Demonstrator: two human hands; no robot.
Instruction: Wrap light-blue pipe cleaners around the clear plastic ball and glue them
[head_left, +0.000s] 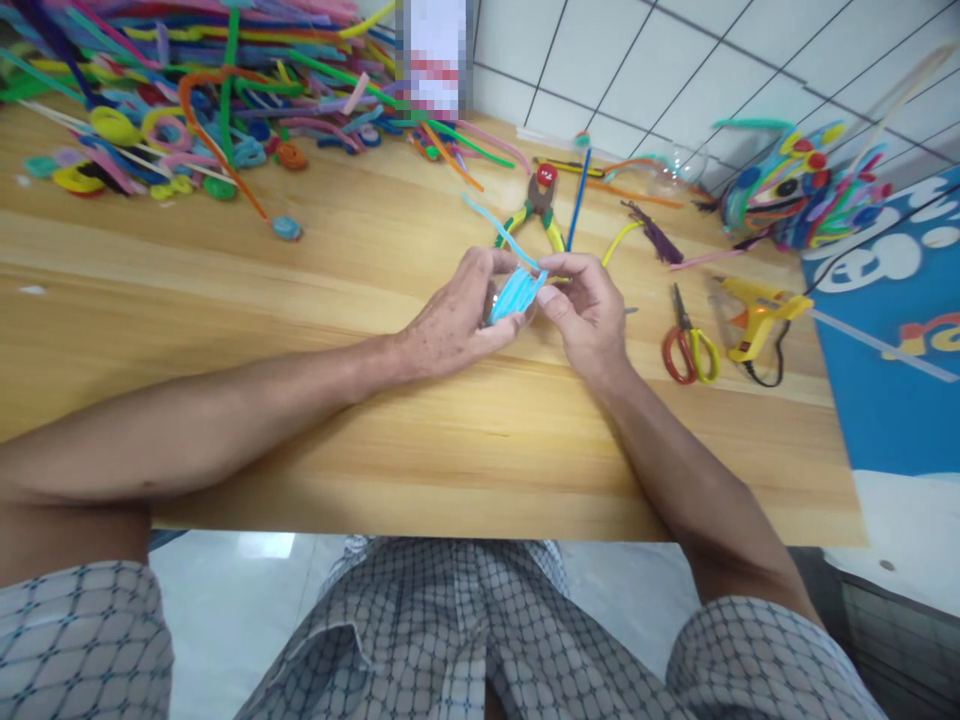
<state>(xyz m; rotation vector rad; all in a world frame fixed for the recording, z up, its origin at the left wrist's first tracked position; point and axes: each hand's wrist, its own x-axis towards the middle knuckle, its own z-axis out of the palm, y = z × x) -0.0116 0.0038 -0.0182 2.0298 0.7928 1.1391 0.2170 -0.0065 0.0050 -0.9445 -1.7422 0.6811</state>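
Between my hands, above the wooden table, is a light-blue bundle of pipe cleaner laid in close parallel rows, one loose end sticking up to the left. My left hand grips the bundle from the left, fingers behind and thumb along its lower edge. At its right end my right hand pinches the blue strand between thumb and fingertips. Something clear shows at the bundle's left edge, too small to make out. Just beyond my hands lie pliers with green and yellow handles, partly hidden by my fingers.
Scissors and a yellow glue gun lie right on the wooden table. A heap of coloured pipe cleaners fills the back left. Colourful wrapped figures stand back right, near the tiled wall.
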